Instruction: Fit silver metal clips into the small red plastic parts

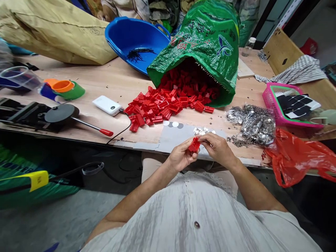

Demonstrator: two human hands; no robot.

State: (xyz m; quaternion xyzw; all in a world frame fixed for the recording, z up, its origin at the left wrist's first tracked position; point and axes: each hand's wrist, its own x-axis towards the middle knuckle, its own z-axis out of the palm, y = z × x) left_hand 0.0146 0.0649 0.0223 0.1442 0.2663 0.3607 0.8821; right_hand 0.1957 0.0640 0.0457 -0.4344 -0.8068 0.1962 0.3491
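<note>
Close to the table's front edge, my left hand (181, 156) grips a small red plastic part (194, 145) between thumb and fingers. My right hand (217, 148) meets it from the other side, its thumb and fingertips pinched at the part's upper edge. Whatever those fingertips may hold is too small to make out. Just beyond my hands, small shiny metal pieces (201, 131) lie on a grey sheet (168, 137). Farther back, a heap of similar red parts (160, 105) spills from the mouth of a green woven sack (202, 38).
A blue basin (118, 45) holds thin black pieces. To the left are a white power bank (107, 105) with a cable and a red-tipped lever tool (63, 113). On the right sit bags of metal pieces (258, 126), a pink basket (269, 99) and a red plastic bag (301, 154).
</note>
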